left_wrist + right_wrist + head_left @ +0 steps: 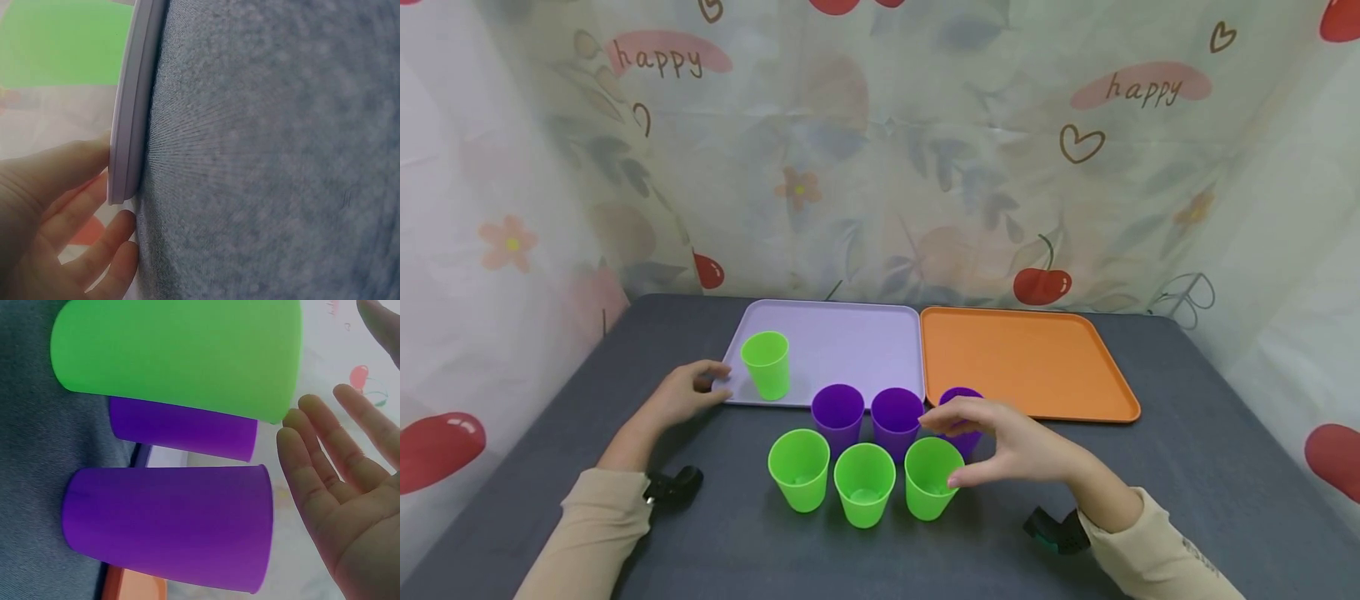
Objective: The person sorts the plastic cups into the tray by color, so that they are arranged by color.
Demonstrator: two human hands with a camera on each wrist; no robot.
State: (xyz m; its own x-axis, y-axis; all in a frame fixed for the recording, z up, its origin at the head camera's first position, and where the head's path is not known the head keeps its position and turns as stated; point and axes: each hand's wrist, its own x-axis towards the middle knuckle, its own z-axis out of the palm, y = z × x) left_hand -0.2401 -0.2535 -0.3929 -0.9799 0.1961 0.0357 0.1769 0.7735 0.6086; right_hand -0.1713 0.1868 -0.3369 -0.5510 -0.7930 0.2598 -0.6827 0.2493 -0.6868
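Note:
My left hand is at the left end of the lilac tray; in the left wrist view its thumb touches the tray's rim and the other fingers spread loosely beside it. One green cup stands upright on that tray. My right hand hovers with parted fingers over the rightmost purple cup and beside the rightmost green cup, gripping neither. Left of these stand two more purple cups, a middle one and a left one. Two more green cups, middle and left, stand in front.
An orange tray lies against the lilac tray's right side. Both rest at the back of the dark grey table. A patterned curtain hangs behind and along the sides.

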